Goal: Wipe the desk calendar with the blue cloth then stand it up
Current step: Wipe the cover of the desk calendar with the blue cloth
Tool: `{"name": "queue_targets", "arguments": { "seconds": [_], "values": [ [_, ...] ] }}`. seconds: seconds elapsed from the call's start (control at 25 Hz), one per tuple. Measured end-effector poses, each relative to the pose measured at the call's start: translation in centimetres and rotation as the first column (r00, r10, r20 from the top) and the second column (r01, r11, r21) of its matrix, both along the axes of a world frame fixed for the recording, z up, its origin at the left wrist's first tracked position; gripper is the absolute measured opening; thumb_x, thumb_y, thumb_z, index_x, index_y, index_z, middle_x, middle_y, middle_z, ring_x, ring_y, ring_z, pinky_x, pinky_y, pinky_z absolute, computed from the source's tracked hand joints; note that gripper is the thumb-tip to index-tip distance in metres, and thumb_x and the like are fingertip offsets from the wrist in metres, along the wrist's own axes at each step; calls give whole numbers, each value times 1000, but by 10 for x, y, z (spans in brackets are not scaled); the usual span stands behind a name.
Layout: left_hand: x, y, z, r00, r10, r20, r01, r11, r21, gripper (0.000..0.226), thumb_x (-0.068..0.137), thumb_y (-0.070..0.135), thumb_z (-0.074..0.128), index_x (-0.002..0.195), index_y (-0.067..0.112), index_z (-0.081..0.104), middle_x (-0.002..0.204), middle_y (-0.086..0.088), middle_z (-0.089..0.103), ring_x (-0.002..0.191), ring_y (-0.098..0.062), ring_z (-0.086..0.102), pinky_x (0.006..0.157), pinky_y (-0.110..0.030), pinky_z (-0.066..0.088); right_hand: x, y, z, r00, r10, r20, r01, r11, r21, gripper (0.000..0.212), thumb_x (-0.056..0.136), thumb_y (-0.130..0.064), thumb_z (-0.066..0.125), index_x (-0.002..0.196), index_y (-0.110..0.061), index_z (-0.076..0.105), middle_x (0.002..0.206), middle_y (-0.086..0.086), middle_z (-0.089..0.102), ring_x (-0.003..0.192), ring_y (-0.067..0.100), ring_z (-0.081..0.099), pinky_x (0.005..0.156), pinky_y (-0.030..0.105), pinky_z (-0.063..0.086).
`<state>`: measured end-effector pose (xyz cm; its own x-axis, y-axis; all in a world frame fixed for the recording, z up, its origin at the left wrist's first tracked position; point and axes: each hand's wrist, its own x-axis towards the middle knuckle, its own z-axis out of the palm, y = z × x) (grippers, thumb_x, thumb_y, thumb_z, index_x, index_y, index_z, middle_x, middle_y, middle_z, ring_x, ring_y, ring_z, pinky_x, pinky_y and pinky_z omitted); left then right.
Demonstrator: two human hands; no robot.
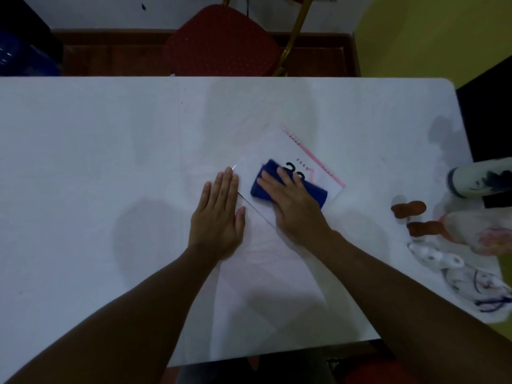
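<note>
Pressing blue cloth [288,187] onto flat calendar [279,153] — right hand [296,206].

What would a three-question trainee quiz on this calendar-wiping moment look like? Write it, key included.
1. True or false: the desk calendar stands upright.
2. Which hand presses the blue cloth? A) left B) right
3. Fill in: the left hand lies flat on the white ____, at the calendar's corner.

Key: 1 false, it lies flat. 2 B, the right hand. 3 table.
</note>
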<state>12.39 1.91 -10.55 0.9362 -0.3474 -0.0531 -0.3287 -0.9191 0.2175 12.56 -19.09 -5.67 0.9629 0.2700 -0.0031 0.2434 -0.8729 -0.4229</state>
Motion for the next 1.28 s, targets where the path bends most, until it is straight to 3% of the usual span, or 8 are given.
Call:
{"name": "queue_targets", "arguments": {
  "seconds": [0.12, 0.24, 0.52, 0.72, 0.92, 1.16, 1.28],
  "values": [
    [0, 0, 0, 1000, 4, -8, -4, 1000, 5, 70, 108, 41, 25, 168, 9, 11, 178, -9, 6, 166, -22, 4, 134, -46, 16, 39, 14, -3, 994, -71, -79, 71, 997, 1, 58, 97, -5, 60, 152, -15, 44, 161, 1, 40, 152, 30, 27, 125, 53, 18],
    [-1, 0, 1, 1000, 3, -15, -3, 1000, 6, 70, 109, 42, 24, 168, 9, 9, 178, -8, 4, 166, -22, 1, 134, -45, 15, 25, 16, -7, 997, -65, -44, 65, 998, 17, 57, 96, -3, 60, 151, -12, 46, 159, 3, 43, 151, 31, 30, 124, 55, 21],
    [-1, 0, 3, 1000, -5, -5, 5, 1000, -5, 70, 108, 40, 24, 168, 7, 8, 178, -11, 3, 166, -23, 1, 134, -46, 14, -48, -18, -6, 992, 127, 18, -127, 992, 8, 53, 95, -6, 57, 147, -12, 52, 154, 3, 49, 150, 26, 33, 123, 51, 26],
    [0, 0, 3, 1000, -5, -9, 5, 1000, -15, 70, 108, 39, 26, 168, 7, 10, 178, -10, 5, 166, -23, 3, 134, -47, 16, 23, -2, -4, 996, -50, -67, 52, 998, 19, 50, 100, -6, 55, 149, -15, 49, 157, 2, 45, 150, 28, 32, 126, 47, 18],
    [-1, -1, 3, 1000, -10, -11, 10, 1000, 4, 70, 108, 40, 23, 168, 7, 9, 178, -10, 4, 166, -23, 2, 134, -46, 15, 46, 12, -9, 995, -63, -79, 65, 997, 32, 55, 101, -4, 52, 154, -16, 42, 162, 0, 37, 154, 26, 22, 128, 43, 11],
    [0, 0, 2, 1000, -11, -8, 11, 1000, -7, 70, 109, 39, 25, 168, 7, 7, 178, -10, 2, 166, -22, 0, 134, -46, 14, -43, -12, -7, 992, 123, -16, -122, 991, 49, 54, 96, -2, 57, 148, -10, 49, 155, 4, 49, 151, 25, 31, 125, 48, 23],
    [1, 0, 2, 1000, -13, -7, 13, 1000, -4, 70, 108, 39, 24, 168, 7, 6, 178, -10, 2, 166, -23, -1, 134, -46, 14, -49, -37, -6, 979, 203, -26, -202, 979, 39, 54, 96, -5, 50, 149, -11, 48, 155, 2, 48, 151, 23, 31, 125, 46, 23]
  ]
}}
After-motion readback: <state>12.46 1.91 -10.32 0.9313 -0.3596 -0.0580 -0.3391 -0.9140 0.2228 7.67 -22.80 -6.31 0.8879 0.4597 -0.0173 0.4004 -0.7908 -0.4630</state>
